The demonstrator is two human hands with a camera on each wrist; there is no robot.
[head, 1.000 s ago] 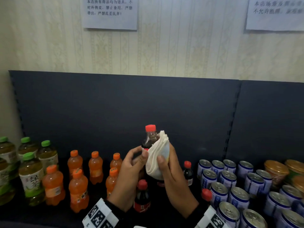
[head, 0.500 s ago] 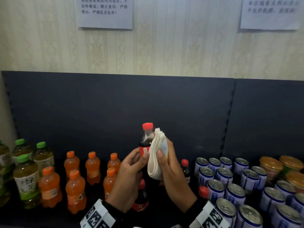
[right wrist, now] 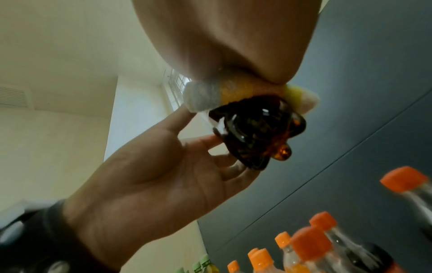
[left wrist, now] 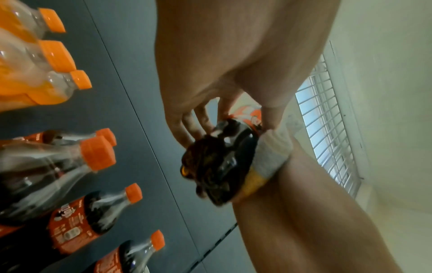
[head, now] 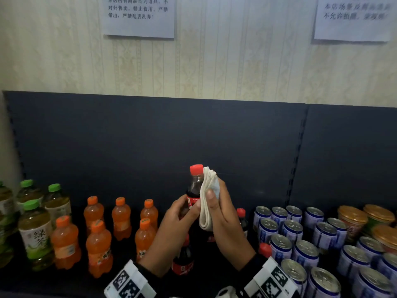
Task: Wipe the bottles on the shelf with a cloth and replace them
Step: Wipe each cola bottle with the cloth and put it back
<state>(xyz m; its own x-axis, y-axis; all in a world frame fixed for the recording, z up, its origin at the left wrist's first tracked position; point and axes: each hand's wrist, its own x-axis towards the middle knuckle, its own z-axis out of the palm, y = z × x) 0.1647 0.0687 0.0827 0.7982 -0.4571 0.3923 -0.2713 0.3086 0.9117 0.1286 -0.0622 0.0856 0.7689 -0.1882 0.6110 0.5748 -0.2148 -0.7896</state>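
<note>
At the bottom centre of the head view, two wrists with black-and-white marker bands rise into the frame. The left hand (head: 174, 222) has its fingers and thumb curled round the lower body of a cola bottle (head: 194, 190), held upright above the shelf (head: 71, 280) in the middle of the picture. The right hand (head: 223, 214) presses a folded white cloth (head: 207, 203) against the right side of the bottle, thumb over the front of the cloth and fingers wrapped behind it. The cloth reaches up to just beside the bottle's red cap (head: 196, 169). The left wrist view shows the dark bottle base, with the cloth touching its side; a yellow part of the cloth shows there too.

Just behind and below the hands, more cola bottles (head: 182, 261) stand on the shelf, partly hidden. At lower left are orange soda bottles (head: 98, 248), and further left green-capped tea bottles (head: 35, 233). At lower right stand rows of blue-and-white cans (head: 305, 254); the tubs (head: 352, 220) beyond them may be cup noodles, though the blur makes that uncertain.

Farther back is the shelf's dark back panel (head: 150, 143), then striped wallpaper with two paper notices (head: 139, 16) at the top of the frame.
</note>
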